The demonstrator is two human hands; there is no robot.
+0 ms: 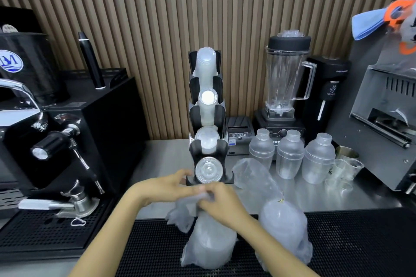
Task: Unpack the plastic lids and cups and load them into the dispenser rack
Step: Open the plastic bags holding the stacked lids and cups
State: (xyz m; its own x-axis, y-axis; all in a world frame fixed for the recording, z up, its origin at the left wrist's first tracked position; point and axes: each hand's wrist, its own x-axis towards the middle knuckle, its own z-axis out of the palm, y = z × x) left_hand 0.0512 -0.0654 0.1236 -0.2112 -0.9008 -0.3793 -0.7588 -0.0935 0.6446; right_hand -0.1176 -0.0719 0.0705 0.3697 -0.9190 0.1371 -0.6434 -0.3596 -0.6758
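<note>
A black dispenser rack (208, 148) stands on the steel counter, its upper slots holding stacks of clear cups (206, 67) and its lowest slot showing clear lids (207, 170). In front of it a plastic-wrapped stack (210, 243) stands upright on the black mat. My left hand (173, 184) and my right hand (221, 202) both grip the loose plastic wrap at its top. A second wrapped stack (283, 229), tied at the top, stands to the right. An empty-looking plastic bag (254, 175) lies behind it.
An espresso machine (51, 141) fills the left side. Three frosted shaker bottles (290, 155), small measuring cups (344, 171), a blender (283, 87) and a receipt printer (238, 135) sit at the back right. A sealing machine (387, 119) stands far right.
</note>
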